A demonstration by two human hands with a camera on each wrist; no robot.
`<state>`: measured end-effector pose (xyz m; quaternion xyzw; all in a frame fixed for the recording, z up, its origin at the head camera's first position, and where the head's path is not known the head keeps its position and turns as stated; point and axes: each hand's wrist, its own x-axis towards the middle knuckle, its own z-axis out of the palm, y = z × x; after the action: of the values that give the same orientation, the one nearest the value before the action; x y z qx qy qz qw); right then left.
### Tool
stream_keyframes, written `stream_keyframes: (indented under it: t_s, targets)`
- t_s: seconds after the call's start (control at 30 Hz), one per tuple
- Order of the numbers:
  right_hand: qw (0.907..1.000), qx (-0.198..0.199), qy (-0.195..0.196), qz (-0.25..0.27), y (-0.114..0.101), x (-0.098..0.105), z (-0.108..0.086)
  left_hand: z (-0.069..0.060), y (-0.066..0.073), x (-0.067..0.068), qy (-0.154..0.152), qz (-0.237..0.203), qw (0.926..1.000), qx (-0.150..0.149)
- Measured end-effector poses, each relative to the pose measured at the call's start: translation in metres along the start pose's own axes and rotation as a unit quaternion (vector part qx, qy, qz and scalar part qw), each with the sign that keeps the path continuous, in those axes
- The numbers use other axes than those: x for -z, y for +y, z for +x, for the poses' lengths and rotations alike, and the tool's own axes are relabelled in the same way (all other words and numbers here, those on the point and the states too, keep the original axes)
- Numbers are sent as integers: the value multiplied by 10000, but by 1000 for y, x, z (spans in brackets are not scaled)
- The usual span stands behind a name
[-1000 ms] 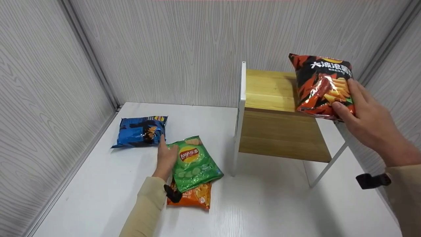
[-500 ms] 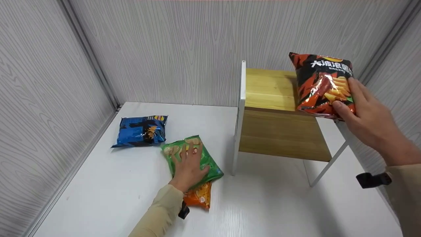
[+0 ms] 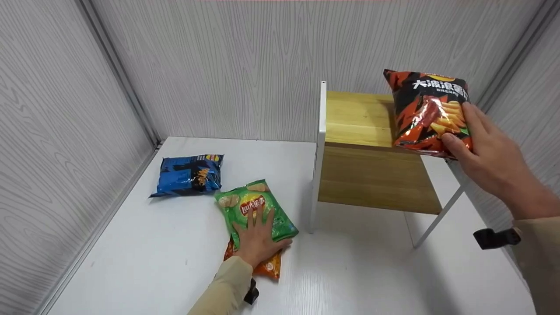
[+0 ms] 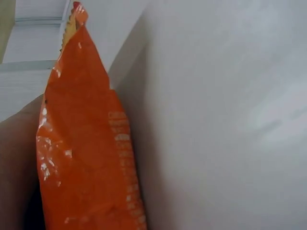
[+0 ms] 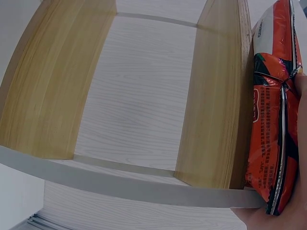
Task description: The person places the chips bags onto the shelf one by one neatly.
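Note:
My left hand (image 3: 258,243) rests spread and palm down over the lower part of a green bag of chips (image 3: 271,199), which overlaps an orange bag of chips (image 3: 270,267) on the white table. In the left wrist view the orange bag (image 4: 91,143) stands up large beside part of the hand. At the right, my right hand (image 3: 496,159) grips a red and black bag of chips (image 3: 431,113) by its right side, thumb on the front. That bag sits at the right end of the shelf's upper board; in the right wrist view the bag (image 5: 268,139) lies against the board's face.
A two-tier shelf with wooden boards (image 3: 358,118) and a white metal frame (image 3: 320,131) stands on the table (image 3: 144,245) at the right. To the far left lies a blue bag of chips (image 3: 188,175). Wood-patterned panels (image 3: 245,65) enclose the table.
My left hand has gone from the green bag's left edge, near the blue bag, onto the green bag, then slid down toward the orange one. The right hand and its bag stay put.

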<state>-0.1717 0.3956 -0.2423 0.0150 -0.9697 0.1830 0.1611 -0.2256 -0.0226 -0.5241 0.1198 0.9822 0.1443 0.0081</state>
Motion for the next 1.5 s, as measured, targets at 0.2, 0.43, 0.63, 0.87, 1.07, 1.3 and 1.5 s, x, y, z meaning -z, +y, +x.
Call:
stream_keyframes:
  t_s: [0.2, 0.43, 0.63, 0.87, 1.07, 1.3, 1.5]
  targets:
    - [10000, 19, 34, -45, 0, 1, 1, 2, 5, -3, 66, -102, 9999, 119]
    - [10000, -10, 39, -45, 0, 0, 0, 5, 6, -6, 36, -274, 9990, 358]
    - [10000, 9, 12, -86, 0, 0, 1, 4, 4, -3, 65, -559, 9975, 438]
    - [10000, 17, 8, -74, 0, -1, 2, 7, 1, 3, 159, -957, 9941, 485]
    - [9999, 99, 99, -63, 0, -1, 0, 10, -4, 7, 585, -1502, 9861, 403]
    - [9999, 79, 74, -61, 1, -1, 1, 11, -11, 15, 936, -2486, 9633, 386]
    - [9998, 133, 127, -24, 1, -1, 1, 13, -18, 22, 1075, -3101, 9439, 358]
